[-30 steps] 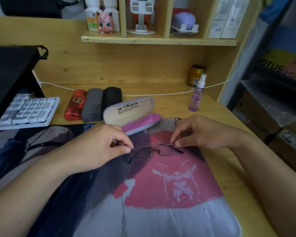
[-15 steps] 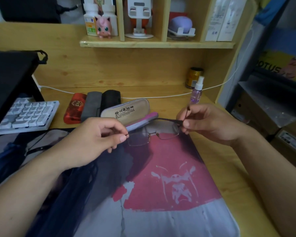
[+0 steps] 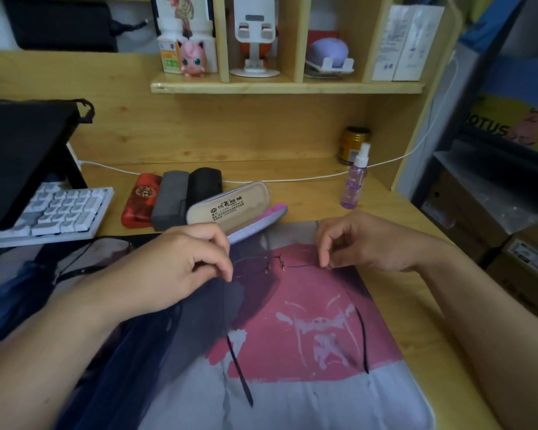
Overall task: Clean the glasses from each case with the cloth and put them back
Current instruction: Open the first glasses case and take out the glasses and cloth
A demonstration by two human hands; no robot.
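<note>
The glasses (image 3: 275,265) are thin, rimless-looking wire spectacles, held just above the desk mat (image 3: 292,398) between your two hands, arms unfolded and trailing back toward you. Going left to right: three closed cases, red (image 3: 140,200), grey (image 3: 170,200) and black (image 3: 204,184), lie side by side on the desk, then the open case (image 3: 230,204) with its pink lining, just behind the glasses. Your left hand (image 3: 174,268) pinches the left end of the frame, thumb and forefinger together, other fingers curled. Your right hand (image 3: 364,243) pinches the right end the same way. A purple spray bottle (image 3: 353,184) stands further right. I see no cloth. Judging by the fine wire, the frame is very light, bends easily and the lenses smudge, so hold it at the hinges or bridge, never by the lens faces.
</note>
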